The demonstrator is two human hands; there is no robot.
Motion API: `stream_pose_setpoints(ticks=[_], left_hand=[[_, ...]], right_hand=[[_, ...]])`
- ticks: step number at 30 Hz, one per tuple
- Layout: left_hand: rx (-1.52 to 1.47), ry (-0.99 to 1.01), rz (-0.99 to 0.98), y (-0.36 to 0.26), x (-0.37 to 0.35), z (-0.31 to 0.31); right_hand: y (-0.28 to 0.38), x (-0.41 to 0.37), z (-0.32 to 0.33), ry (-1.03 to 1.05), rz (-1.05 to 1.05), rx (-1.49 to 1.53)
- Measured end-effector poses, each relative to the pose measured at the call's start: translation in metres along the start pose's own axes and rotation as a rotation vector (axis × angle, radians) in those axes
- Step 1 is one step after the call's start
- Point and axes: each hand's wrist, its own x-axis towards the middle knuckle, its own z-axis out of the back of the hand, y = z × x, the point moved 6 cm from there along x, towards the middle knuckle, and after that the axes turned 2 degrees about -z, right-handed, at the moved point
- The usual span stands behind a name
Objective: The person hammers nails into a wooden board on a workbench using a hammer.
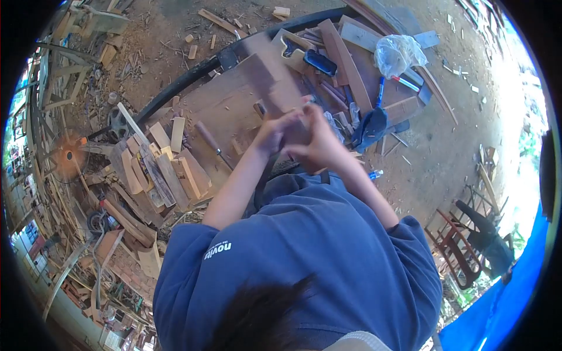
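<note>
A brown wooden piece (274,79), blurred by motion, stands out forward from between my two hands, above the workbench. My left hand (276,131) is wrapped round its near end from the left side. On the right side of the same piece is my right hand (319,137), with its fingers bent and touching the wood near my left fingers. The near end of the piece is partly hidden by the hands. A chisel-like tool with a wooden handle (206,134) lies on the bench to the left of my hands.
The wooden bench top (199,105) carries long boards (345,67), a dark blue tray-like object (320,62), a plastic bag (399,55) and a dark blue cloth (371,127). Wood offcuts (161,167) are piled at left. A chair (459,248) stands at lower right.
</note>
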Motion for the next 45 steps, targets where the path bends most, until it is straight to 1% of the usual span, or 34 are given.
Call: stream_pose_setpoints(ticks=[2,4,5,6,7,8,9,10,11,12,13,14,15,16,18,19,21,22,24,25,27,28,30,31,33,34,36,37,39,40,42,43,45], left_hand=[[-0.181,-0.075,0.063,-0.004,-0.031,0.035],[-0.103,-0.152,0.016,-0.016,-0.062,0.066],[-0.105,-0.158,0.013,-0.019,-0.08,0.08],[-0.089,-0.222,-0.01,-0.022,-0.099,0.098],[-0.074,-0.285,-0.035,-0.025,-0.117,0.113],[-0.075,-0.29,-0.042,-0.027,-0.134,0.121],[-0.108,-0.372,-0.039,-0.027,-0.152,0.132],[-0.141,-0.453,-0.039,-0.025,-0.166,0.141],[-0.142,-0.456,-0.048,-0.024,-0.177,0.143],[-0.166,-0.505,-0.058,-0.02,-0.188,0.148],[-0.191,-0.554,-0.066,-0.018,-0.2,0.15],[-0.191,-0.558,-0.072,-0.015,-0.21,0.148],[-0.185,-0.629,-0.075,-0.01,-0.22,0.149],[-0.181,-0.699,-0.08,-0.006,-0.23,0.15],[-0.206,-0.728,-0.121,0.002,-0.246,0.152],[-0.225,-0.758,-0.148,0.004,-0.253,0.152],[-0.284,-0.798,-0.194,0.009,-0.266,0.155],[-0.333,-0.833,-0.226,0.011,-0.272,0.158],[-0.332,-0.852,-0.239,0.016,-0.282,0.161],[-0.32,-0.866,-0.239,0.019,-0.286,0.163],[-0.322,-0.858,-0.243,0.026,-0.292,0.17],[-0.314,-0.846,-0.236,0.029,-0.293,0.172],[-0.276,-0.852,-0.231,0.03,-0.296,0.169],[-0.237,-0.854,-0.229,0.03,-0.296,0.167],[-0.263,-0.858,-0.236,0.034,-0.3,0.17],[-0.284,-0.864,-0.245,0.035,-0.302,0.171],[-0.293,-0.886,-0.244,0.041,-0.308,0.173],[-0.29,-0.905,-0.249,0.043,-0.311,0.172],[-0.297,-0.915,-0.25,0.047,-0.314,0.172],[-0.278,-0.914,-0.248,0.048,-0.315,0.173],[-0.28,-0.931,-0.249,0.05,-0.319,0.176],[-0.279,-0.928,-0.252,0.052,-0.32,0.178],[-0.283,-0.926,-0.258,0.052,-0.32,0.177]], right_hand=[[0.005,0.002,-0.01,0.255,-0.151,0.109],[-0.039,0.034,0.017,0.18,-0.342,0.294],[-0.083,0.055,0.037,-0.05,-0.429,0.248],[-0.131,0.073,0.059,-0.325,-0.375,0.132],[-0.157,0.086,0.087,-0.478,-0.479,-0.125],[-0.199,0.098,0.099,-0.521,-0.474,-0.32],[-0.216,0.108,0.104,-0.477,-0.548,-0.426],[-0.215,0.113,0.103,-0.474,-0.538,-0.425],[-0.215,0.118,0.098,-0.348,-0.589,-0.552],[-0.216,0.121,0.093,-0.219,-0.638,-0.679],[-0.213,0.122,0.091,-0.215,-0.632,-0.677],[-0.213,0.12,0.092,-0.237,-0.693,-0.639],[-0.211,0.121,0.093,-0.26,-0.751,-0.602],[-0.217,0.122,0.091,-0.26,-0.739,-0.605],[-0.236,0.125,0.089,-0.323,-0.634,-0.585],[-0.228,0.127,0.091,-0.319,-0.619,-0.591],[-0.226,0.12,0.087,-0.183,-0.772,-0.488],[-0.227,0.12,0.085,-0.176,-0.759,-0.495],[-0.226,0.12,0.082,-0.224,-0.66,-0.52],[-0.217,0.12,0.079,-0.218,-0.65,-0.526],[-0.195,0.114,0.077,-0.265,-0.717,-0.676],[-0.197,0.117,0.078,-0.261,-0.715,-0.678],[-0.215,0.124,0.078,-0.178,-0.701,-0.553],[-0.215,0.122,0.079,-0.175,-0.704,-0.558],[-0.213,0.122,0.082,-0.12,-0.671,-0.47],[-0.217,0.124,0.084,-0.114,-0.671,-0.481],[-0.225,0.124,0.087,-0.156,-0.695,-0.371],[-0.231,0.123,0.088,-0.14,-0.691,-0.39],[-0.236,0.127,0.09,-0.18,-0.58,-0.347],[-0.237,0.127,0.088,-0.162,-0.572,-0.359],[-0.237,0.124,0.082,-0.155,-0.489,-0.239],[-0.226,0.122,0.077,-0.143,-0.487,-0.246],[-0.201,0.119,0.069,-0.143,-0.59,-0.635]])
